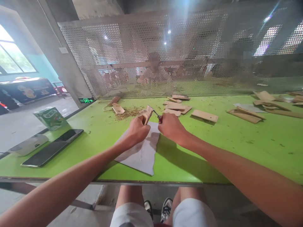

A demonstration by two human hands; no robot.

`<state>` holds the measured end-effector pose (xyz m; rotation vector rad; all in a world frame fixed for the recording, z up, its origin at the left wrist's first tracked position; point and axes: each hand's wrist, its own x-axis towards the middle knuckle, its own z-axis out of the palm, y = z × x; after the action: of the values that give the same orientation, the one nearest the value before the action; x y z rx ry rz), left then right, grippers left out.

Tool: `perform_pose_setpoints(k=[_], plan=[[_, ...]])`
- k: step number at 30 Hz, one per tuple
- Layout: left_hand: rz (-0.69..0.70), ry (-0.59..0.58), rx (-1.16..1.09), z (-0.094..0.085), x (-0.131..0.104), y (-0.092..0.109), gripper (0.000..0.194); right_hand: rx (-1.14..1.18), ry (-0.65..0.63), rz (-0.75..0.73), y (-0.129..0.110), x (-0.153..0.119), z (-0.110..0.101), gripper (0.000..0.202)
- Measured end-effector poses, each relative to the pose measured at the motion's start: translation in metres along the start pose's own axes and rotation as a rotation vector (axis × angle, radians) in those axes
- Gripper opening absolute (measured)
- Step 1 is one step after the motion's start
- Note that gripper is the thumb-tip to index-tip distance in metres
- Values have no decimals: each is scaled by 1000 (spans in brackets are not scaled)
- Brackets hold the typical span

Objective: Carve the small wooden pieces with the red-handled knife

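Note:
My left hand is closed round a pale wooden piece, which sticks up above the fingers over the back part of a white paper sheet. Just to the right, my right hand is wrapped round the handle of a thin dark metal tool. The tool's tip points toward the wooden piece; whether they touch I cannot tell. Behind my left hand lie brown shavings and a small hollowed wooden piece.
Flat wooden pieces lie beyond my right hand, with more farther right. A dark phone, a white case and a green box stand at the left. A perforated metal screen rises behind the green table.

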<state>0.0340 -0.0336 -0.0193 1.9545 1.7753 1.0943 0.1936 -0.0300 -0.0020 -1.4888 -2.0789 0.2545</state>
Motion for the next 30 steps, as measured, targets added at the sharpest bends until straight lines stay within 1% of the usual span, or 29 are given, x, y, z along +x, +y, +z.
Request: perform_pose_setpoints(k=[2,5,8,10,11,12,14,15,17,19,22,25,30], plan=[[-50,-17,-32,0,3,-1,17,-9,12,-8,-1,4,2,24],[-81,-24,-39,-2,7,-2,17,-33,-3,-19,-6,8,5,25],[-91,-21,-28,-5,10,-3,16,-91,-17,-19,-10,14,10,19],[-100,-16,-32,-9,11,-4,15,-169,-17,-11,-9,20,12,12],[-109,-33,-40,-11,11,-6,15,-212,-20,-5,-5,22,11,10],[-121,-51,-52,-13,11,-7,14,-279,8,14,1,25,10,11],[-150,-127,-89,-17,11,-12,11,-318,6,61,18,28,5,14],[-163,-136,-116,-18,11,-15,11,-329,6,90,28,29,2,15],[-169,-192,-243,-17,11,-18,12,-336,10,142,48,29,-4,14],[-160,-278,-372,-15,10,-19,14,-315,31,159,60,29,-9,14],[-114,-384,-557,-10,6,-15,14,-234,30,142,64,31,-9,15],[-29,-433,-739,-8,4,-13,16,-111,-5,111,56,33,-6,17],[94,-450,-784,-12,7,-18,14,127,-69,55,35,19,-9,20]])
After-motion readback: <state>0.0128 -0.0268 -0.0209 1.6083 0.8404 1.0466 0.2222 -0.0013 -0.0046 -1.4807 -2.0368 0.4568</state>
